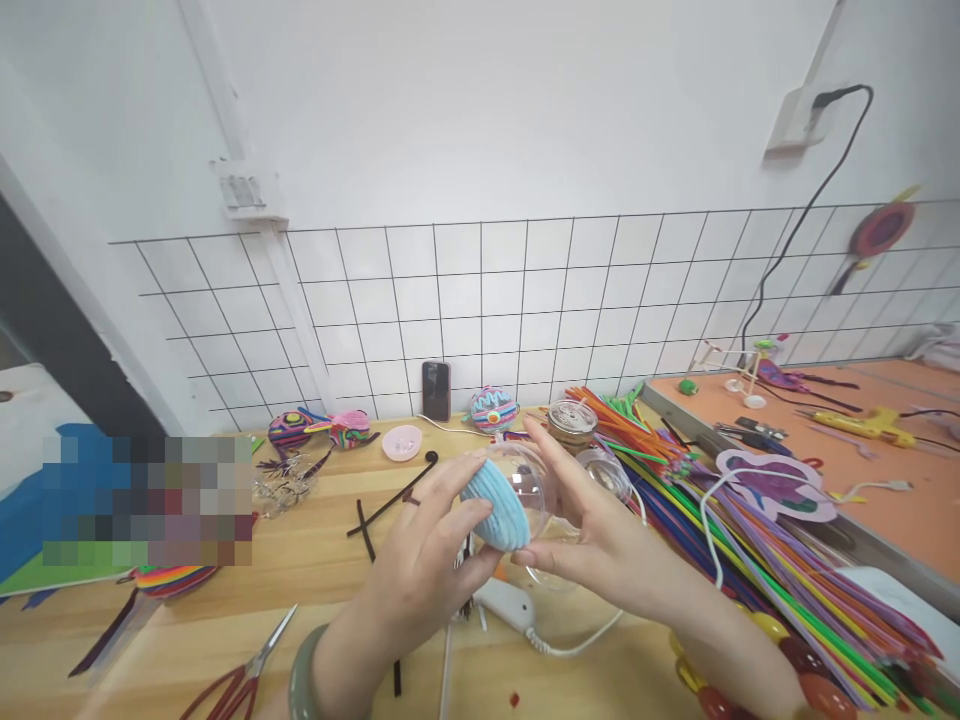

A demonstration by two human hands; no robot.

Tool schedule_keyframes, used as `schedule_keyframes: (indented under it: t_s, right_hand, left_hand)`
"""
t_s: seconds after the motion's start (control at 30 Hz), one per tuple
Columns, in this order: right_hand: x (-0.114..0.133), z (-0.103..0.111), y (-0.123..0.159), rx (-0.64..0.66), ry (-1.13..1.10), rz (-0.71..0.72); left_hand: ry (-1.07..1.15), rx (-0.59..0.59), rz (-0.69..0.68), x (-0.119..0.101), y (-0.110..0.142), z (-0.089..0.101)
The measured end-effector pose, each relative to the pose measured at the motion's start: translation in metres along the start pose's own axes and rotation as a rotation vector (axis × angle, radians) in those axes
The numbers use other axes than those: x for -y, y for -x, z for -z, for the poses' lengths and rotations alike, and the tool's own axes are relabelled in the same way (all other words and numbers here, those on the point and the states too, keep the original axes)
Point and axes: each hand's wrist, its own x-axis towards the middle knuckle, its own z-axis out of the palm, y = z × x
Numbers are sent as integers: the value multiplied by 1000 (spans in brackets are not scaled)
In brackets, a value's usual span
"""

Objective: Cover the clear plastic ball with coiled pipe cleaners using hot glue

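Note:
Between my two hands is a light blue, fuzzy ridged dome [496, 510] that looks like coiled pipe cleaner. The fingers and thumb of my left hand [427, 545] are closed on its left side. A clear plastic ball [534, 482] sits right against its other side; whether the two are joined I cannot tell. My right hand [592, 530] curves around the clear ball, its thumb at the lower edge of the blue dome and its fingers along the far right side. Under the hands lies a white glue gun [506, 606] with a white cord, partly hidden.
Red-handled scissors [244, 675] lie at front left. Black pipe cleaners [365, 530] and a pink dish [402, 443] are left of the hands. A phone [436, 390] leans on the wall. Colourful pipe cleaners [750, 560] spread rightward. A yellow glue gun [870, 425] rests on the orange surface.

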Motion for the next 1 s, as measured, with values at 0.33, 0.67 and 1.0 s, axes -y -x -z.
schedule_keyframes:
  t_s: [0.33, 0.67, 1.0]
  right_hand:
    - [5, 0, -3, 25, -211, -12]
    - [-8, -1, -11, 25, -352, 41]
    - [-5, 3, -9, 33, -472, 95]
  left_hand:
    - [-116, 100, -79, 2, 9, -4]
    - [-163, 95, -198, 5, 15, 3]
    - [-220, -104, -304, 0, 4, 8]
